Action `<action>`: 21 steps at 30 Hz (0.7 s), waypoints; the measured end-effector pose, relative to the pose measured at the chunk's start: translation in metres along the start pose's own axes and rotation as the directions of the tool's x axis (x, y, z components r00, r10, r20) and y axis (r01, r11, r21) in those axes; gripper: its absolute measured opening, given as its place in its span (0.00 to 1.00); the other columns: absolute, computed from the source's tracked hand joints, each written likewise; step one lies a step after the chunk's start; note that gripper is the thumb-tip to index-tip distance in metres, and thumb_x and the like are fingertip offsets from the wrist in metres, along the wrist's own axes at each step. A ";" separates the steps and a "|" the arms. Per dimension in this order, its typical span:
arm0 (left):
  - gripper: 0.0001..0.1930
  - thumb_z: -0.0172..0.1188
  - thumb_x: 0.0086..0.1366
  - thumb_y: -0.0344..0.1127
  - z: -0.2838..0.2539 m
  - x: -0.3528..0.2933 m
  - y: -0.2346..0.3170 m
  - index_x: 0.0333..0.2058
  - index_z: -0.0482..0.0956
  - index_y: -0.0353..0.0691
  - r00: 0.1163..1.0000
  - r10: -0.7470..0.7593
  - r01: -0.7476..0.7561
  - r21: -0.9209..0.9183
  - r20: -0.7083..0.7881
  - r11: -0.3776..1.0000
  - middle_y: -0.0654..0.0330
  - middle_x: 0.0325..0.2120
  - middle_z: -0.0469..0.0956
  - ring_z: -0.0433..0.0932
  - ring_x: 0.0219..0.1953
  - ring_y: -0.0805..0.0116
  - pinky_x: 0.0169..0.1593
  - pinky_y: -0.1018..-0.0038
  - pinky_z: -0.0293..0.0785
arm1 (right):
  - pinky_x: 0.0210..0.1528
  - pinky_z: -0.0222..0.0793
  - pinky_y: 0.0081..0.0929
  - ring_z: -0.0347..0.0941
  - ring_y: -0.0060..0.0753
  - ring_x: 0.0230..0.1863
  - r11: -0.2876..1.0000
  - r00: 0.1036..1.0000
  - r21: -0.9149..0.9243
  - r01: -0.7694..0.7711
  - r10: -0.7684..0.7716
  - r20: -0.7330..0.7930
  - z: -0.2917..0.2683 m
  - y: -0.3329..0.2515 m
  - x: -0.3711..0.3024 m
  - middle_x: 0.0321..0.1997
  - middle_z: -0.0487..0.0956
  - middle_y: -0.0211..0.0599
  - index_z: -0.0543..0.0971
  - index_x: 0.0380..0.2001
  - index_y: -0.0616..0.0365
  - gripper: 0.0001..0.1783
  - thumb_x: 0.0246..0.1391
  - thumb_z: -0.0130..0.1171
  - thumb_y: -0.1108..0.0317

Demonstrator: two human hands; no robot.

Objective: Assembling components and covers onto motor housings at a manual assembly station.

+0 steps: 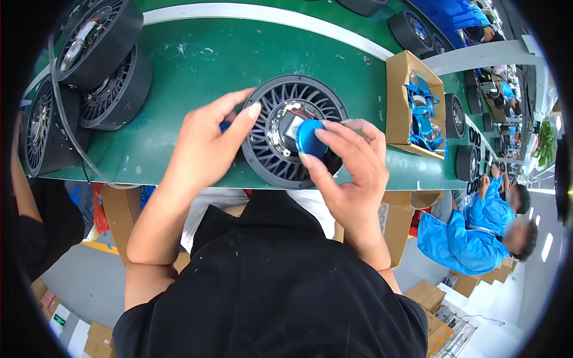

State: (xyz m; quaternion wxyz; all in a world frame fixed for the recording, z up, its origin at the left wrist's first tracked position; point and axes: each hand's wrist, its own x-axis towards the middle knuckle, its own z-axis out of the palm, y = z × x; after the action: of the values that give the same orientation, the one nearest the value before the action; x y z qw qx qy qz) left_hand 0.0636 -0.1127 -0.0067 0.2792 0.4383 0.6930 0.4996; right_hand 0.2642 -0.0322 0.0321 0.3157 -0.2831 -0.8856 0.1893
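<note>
A round black spoked housing (pixel 262 161) lies on the green worktable right before me. Its centre has a metal ring, red wires and a white square part. My left hand (pixel 206 138) steadies the housing's left rim, the thumb on top and the fingers at the outer side. A bit of something blue shows beside that hand, mostly hidden. Between the thumb and fingers of my right hand (pixel 357 170) is a shiny blue round cap (pixel 311 139). The cap is tilted over the housing's centre and covers part of it; whether it touches cannot be made out.
To the right stands an open cardboard box (pixel 401 98) of blue-rimmed round parts. More black housings (pixel 116 89) are stacked at the left, a grey cable (pixel 67 122) hanging in front. Co-workers in blue (pixel 471 232) sit farther along the right; another person's arm shows at the far left.
</note>
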 end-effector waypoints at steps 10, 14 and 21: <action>0.20 0.64 0.61 0.33 0.011 -0.033 -0.003 0.48 0.70 0.29 0.999 -0.005 0.003 -0.048 -0.051 0.999 0.61 0.14 0.69 0.69 0.17 0.74 0.25 0.76 0.65 | 0.48 0.70 0.36 0.72 0.45 0.48 0.995 0.996 -0.068 0.075 -0.071 0.058 0.016 0.004 0.005 0.46 0.81 0.39 0.84 0.36 0.59 0.19 0.35 0.73 0.74; 0.23 0.67 0.58 0.35 0.018 -0.035 -0.019 0.48 0.70 0.28 0.995 0.003 -0.015 -0.108 -0.102 0.994 0.61 0.13 0.69 0.69 0.17 0.75 0.24 0.77 0.64 | 0.44 0.70 0.37 0.72 0.47 0.44 0.991 0.993 -0.114 0.075 -0.064 0.102 0.015 -0.004 0.010 0.47 0.79 0.41 0.84 0.36 0.58 0.18 0.36 0.73 0.73; 0.27 0.69 0.56 0.37 0.016 -0.032 -0.024 0.48 0.69 0.28 0.995 0.056 -0.065 -0.102 -0.085 0.993 0.61 0.13 0.68 0.70 0.17 0.75 0.24 0.78 0.65 | 0.50 0.69 0.36 0.72 0.47 0.50 0.985 0.988 -0.170 0.014 0.012 0.155 0.015 -0.009 0.015 0.49 0.79 0.43 0.84 0.36 0.59 0.16 0.39 0.72 0.74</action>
State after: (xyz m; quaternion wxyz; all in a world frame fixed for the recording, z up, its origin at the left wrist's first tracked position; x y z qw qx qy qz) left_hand 0.0840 -0.1368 -0.0366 0.2580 0.4231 0.6632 0.5609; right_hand 0.2414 -0.0323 0.0329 0.2204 -0.2931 -0.9206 0.1342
